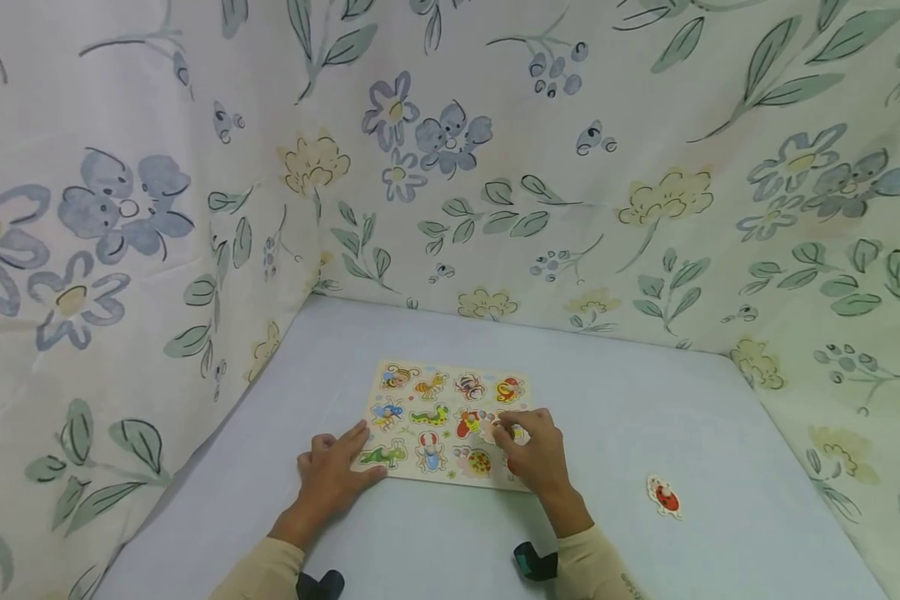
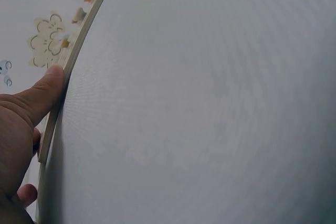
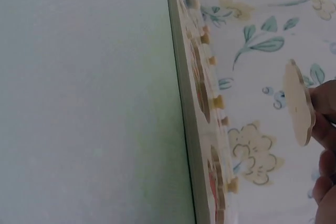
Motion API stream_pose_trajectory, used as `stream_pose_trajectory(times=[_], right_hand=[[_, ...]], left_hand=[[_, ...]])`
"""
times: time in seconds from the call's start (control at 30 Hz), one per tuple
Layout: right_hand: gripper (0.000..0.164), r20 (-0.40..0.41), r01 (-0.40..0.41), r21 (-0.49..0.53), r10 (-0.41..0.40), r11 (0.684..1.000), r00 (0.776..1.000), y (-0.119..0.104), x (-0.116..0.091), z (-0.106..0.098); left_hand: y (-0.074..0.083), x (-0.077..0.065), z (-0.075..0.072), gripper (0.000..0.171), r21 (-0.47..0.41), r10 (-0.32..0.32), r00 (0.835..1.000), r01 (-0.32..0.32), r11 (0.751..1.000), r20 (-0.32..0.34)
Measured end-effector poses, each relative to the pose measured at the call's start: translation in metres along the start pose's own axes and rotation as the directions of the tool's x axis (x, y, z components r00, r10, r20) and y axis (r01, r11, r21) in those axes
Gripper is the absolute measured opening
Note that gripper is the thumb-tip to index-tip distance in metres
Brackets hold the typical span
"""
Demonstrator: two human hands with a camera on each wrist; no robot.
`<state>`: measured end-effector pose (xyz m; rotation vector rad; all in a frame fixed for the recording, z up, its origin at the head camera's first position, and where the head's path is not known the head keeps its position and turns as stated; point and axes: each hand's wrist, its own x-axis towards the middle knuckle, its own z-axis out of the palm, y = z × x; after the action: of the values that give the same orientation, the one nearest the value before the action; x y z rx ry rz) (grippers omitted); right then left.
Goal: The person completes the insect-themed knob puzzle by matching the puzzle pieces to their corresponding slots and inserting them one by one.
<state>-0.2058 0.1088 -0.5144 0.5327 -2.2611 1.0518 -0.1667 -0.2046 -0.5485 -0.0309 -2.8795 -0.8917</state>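
A wooden peg puzzle board (image 1: 420,478) with several insect pictures lies on the table. My left hand (image 1: 333,473) holds its near left corner, the thumb (image 2: 51,80) against the near edge and fingers at the left side. Over the board's right part, my right hand (image 1: 536,450) pinches a puzzle piece. In the right wrist view that thin wooden piece (image 3: 298,103) is tilted on edge, raised clear of the board, its plain back showing. The hand covers some of the board's right-hand pictures. A red ladybug piece (image 1: 665,497) lies on the table to the right.
White cloth covers the table (image 1: 622,400). Floral curtains (image 1: 495,250) stand behind it and along both sides. Dark straps or devices (image 1: 534,563) sit at both wrists, by the sleeves.
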Motion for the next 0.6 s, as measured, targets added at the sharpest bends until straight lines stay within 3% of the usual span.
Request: stream_pose_trajectory(times=[0.37,0.6], right_hand=[[0.017,0.036,-0.014,-0.026,0.015,1.0,0.999,-0.006,-0.01,0.018],[0.015,0.11,-0.072,-0.013,0.073,0.997,0.991,-0.009,-0.015,0.022]], left_hand=[[-0.001,0.0,0.002,0.08,0.005,0.009,1.0,-0.009,1.0,0.001],[-0.001,0.001,0.001,0.08,0.012,0.002,1.0,-0.002,1.0,0.004]])
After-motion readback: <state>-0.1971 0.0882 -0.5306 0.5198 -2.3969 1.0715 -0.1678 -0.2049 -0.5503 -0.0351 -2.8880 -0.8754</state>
